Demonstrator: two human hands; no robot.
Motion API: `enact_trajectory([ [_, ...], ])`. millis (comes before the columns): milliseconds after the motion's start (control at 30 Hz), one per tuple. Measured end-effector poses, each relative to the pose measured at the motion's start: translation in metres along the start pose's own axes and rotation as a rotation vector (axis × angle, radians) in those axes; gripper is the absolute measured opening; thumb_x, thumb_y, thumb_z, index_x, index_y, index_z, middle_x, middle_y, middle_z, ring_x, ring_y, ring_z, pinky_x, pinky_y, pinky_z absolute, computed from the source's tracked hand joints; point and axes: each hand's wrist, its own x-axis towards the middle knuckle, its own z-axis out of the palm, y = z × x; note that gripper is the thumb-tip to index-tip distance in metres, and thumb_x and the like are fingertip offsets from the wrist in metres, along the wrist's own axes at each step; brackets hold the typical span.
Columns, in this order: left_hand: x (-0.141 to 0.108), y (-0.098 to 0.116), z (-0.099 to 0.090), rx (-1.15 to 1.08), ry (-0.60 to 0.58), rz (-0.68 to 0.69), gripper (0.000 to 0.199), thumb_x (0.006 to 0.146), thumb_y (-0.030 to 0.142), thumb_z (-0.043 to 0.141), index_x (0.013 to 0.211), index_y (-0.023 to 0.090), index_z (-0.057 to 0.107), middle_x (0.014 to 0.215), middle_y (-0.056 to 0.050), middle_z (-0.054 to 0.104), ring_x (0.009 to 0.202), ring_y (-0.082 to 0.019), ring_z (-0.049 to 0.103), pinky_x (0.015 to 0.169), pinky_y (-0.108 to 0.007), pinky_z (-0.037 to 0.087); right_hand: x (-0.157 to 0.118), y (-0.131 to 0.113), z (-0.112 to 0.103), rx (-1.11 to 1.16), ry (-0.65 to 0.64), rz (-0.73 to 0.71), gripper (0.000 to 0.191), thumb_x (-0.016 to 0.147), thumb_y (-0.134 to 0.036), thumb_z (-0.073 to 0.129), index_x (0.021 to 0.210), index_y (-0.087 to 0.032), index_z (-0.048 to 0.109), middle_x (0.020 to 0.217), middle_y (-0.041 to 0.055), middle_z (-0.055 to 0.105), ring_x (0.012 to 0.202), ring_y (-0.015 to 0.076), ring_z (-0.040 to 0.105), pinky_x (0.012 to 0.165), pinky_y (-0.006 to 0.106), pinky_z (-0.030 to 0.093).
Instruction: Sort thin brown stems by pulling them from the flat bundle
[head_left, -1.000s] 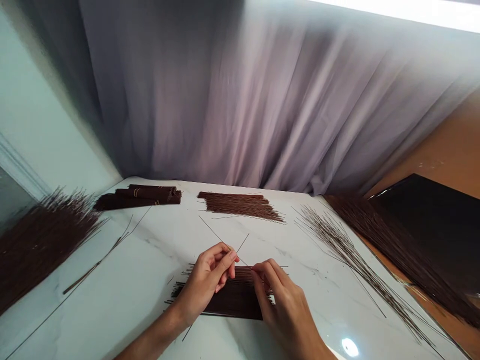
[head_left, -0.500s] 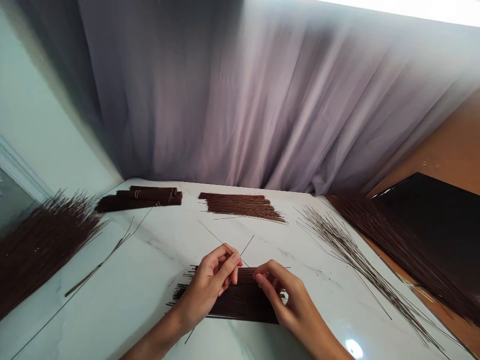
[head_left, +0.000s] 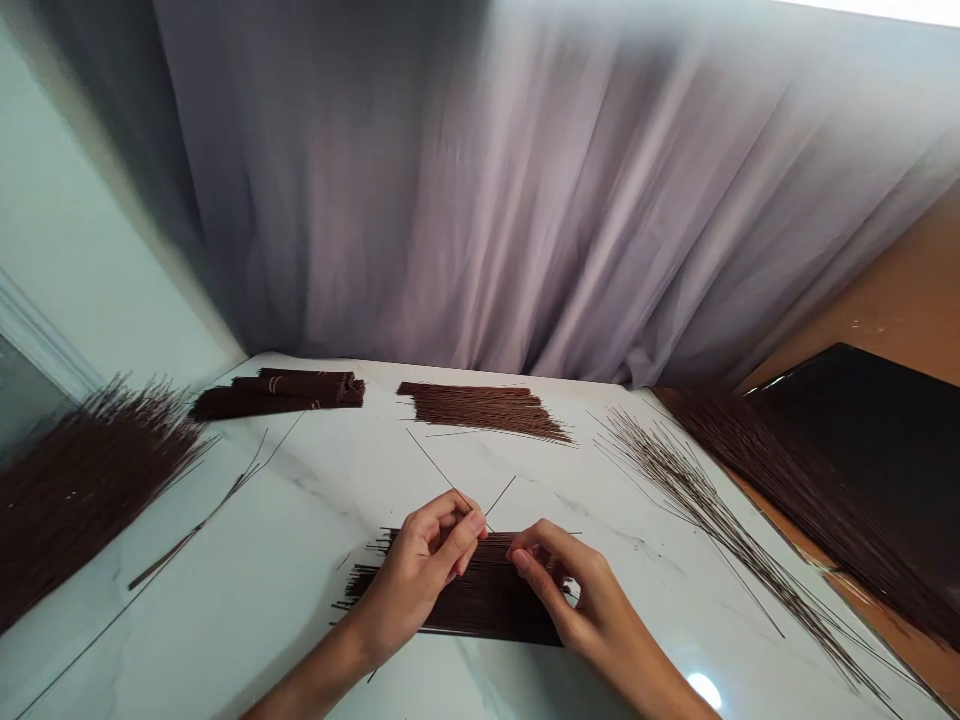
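Observation:
Thin dark sticks [head_left: 435,466] are pinched between the thumb and fingers of my left hand [head_left: 437,548]; their ends stick out beyond the fingertips, crossing near them. My right hand [head_left: 559,580] has thumb and index finger pressed together over the right part of a dark brown bundle of sticks [head_left: 495,600]; whatever lies between those fingertips is too small to make out. The bundle lies crosswise on the white marbled table [head_left: 315,560] beneath both hands, its uneven ends showing at the left.
Tied dark bundles [head_left: 277,394] lie at the back left, a loose reddish-brown pile [head_left: 487,411] at the back middle. A large pile [head_left: 97,490] fills the left edge. Scattered thin sticks [head_left: 697,510] and another long dark pile [head_left: 810,510] lie on the right.
The sticks in my left hand have shifted and turned slightly, and its fingers have curled in more. My right hand has hardly moved.

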Motion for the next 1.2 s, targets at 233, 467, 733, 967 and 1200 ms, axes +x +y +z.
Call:
enact_trajectory([
  [233, -0.013, 0.008, 0.008, 0.084, -0.441, -0.035, 0.024, 0.097, 0.034, 0.058, 0.079, 0.019, 0.062, 0.061, 0.005, 0.05, 0.06, -0.012, 0.044, 0.063, -0.024, 0.036, 0.011, -0.008, -0.04, -0.002, -0.221, -0.02, 0.03, 0.102, -0.044, 0.054, 0.088, -0.022, 0.068, 0.079, -0.0007, 0.065, 0.073, 0.015, 0.058, 0.066, 0.025, 0.046],
  [467, -0.003, -0.004, 0.014, 0.148, -0.302, -0.056, 0.028, 0.1, 0.04, 0.053, 0.08, 0.02, 0.056, 0.067, 0.005, 0.048, 0.062, -0.013, 0.044, 0.06, -0.024, 0.033, -0.006, -0.022, -0.04, -0.358, 0.094, -0.441, 0.019, 0.103, -0.018, 0.049, 0.098, -0.021, 0.067, 0.08, 0.0032, 0.065, 0.069, 0.0154, 0.057, 0.062, 0.028, 0.042],
  [733, -0.004, -0.001, 0.002, 0.07, -0.192, -0.016, 0.03, 0.101, 0.043, 0.053, 0.083, 0.019, 0.058, 0.061, 0.006, 0.045, 0.062, -0.012, 0.04, 0.064, -0.024, 0.034, 0.001, 0.007, -0.02, -0.201, -0.128, -0.145, 0.021, 0.104, -0.029, 0.049, 0.088, -0.022, 0.06, 0.08, -0.0008, 0.065, 0.069, 0.0133, 0.057, 0.062, 0.024, 0.045],
  [967, -0.011, -0.014, 0.019, 0.001, -0.491, -0.105, 0.026, 0.098, 0.037, 0.06, 0.083, 0.016, 0.061, 0.06, 0.006, 0.048, 0.056, -0.01, 0.04, 0.06, -0.024, 0.033, 0.002, -0.002, -0.045, -0.489, -0.013, -0.498, 0.022, 0.103, -0.012, 0.046, 0.094, -0.019, 0.065, 0.082, 0.0031, 0.069, 0.073, 0.0165, 0.054, 0.065, 0.028, 0.042],
  [1200, -0.001, -0.007, 0.007, -0.049, -0.179, -0.049, 0.031, 0.102, 0.042, 0.055, 0.083, 0.018, 0.056, 0.062, 0.008, 0.04, 0.058, -0.01, 0.032, 0.056, -0.023, 0.026, -0.013, -0.004, -0.03, -0.496, 0.31, -0.664, 0.024, 0.095, 0.0, 0.054, 0.112, -0.014, 0.064, 0.088, 0.0078, 0.069, 0.075, 0.0172, 0.056, 0.066, 0.029, 0.043],
])
